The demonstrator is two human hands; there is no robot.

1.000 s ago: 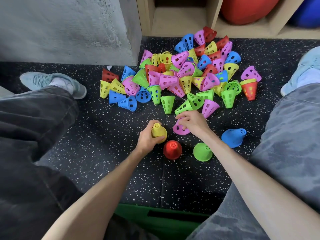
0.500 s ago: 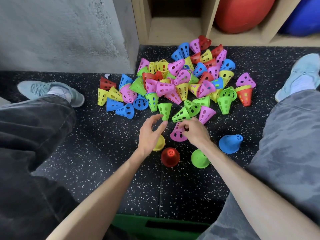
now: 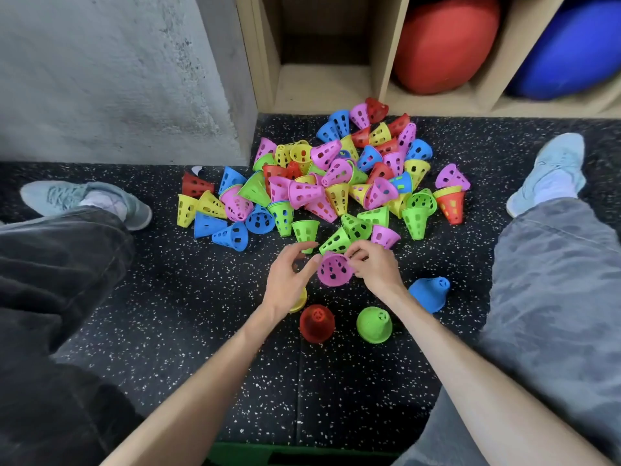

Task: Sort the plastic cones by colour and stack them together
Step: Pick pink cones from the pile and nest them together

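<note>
A black, white-speckled rubber floor (image 3: 188,331) carries a heap of perforated plastic cones (image 3: 336,183) beside upright red (image 3: 316,322), green (image 3: 373,324) and blue stacks (image 3: 430,292).

Both forearms reach fwd from bottom of frame, converging mid-floor. Right hand (image 3: 376,269) knuckles up, fingers curled, pinching rim of pink cone (image 3: 333,270). Left hand (image 3: 290,275) just beside it, fingers spread & loosely bent, fingertip at cone's left edge; contact can't tell.
</note>
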